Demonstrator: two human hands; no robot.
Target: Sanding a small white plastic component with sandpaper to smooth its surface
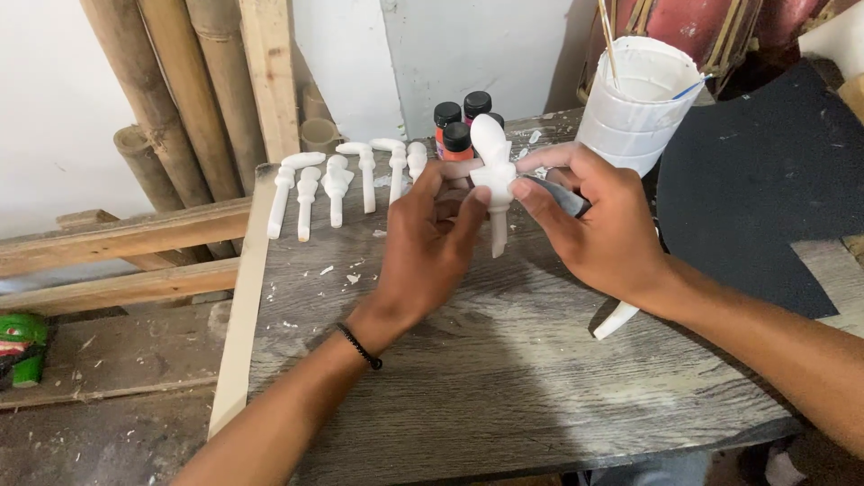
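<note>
Fingers of the left hand point(430, 236) pinch a white carving point(493, 176) upright above a grey wooden table point(504, 378); the right hand point(596, 225) presses a grey scrap point(556, 194) against it. Similar white pieces point(342, 180), paint bottles point(461, 121) and a white cup point(637, 99) stand behind. Bamboo poles point(162, 99) lean on a white wall point(54, 99).

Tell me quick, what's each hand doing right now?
Left hand: closed on the white carved figure with a rounded top and thin stem.
Right hand: closed on a small grey folded sheet, pressed against the figure.
</note>
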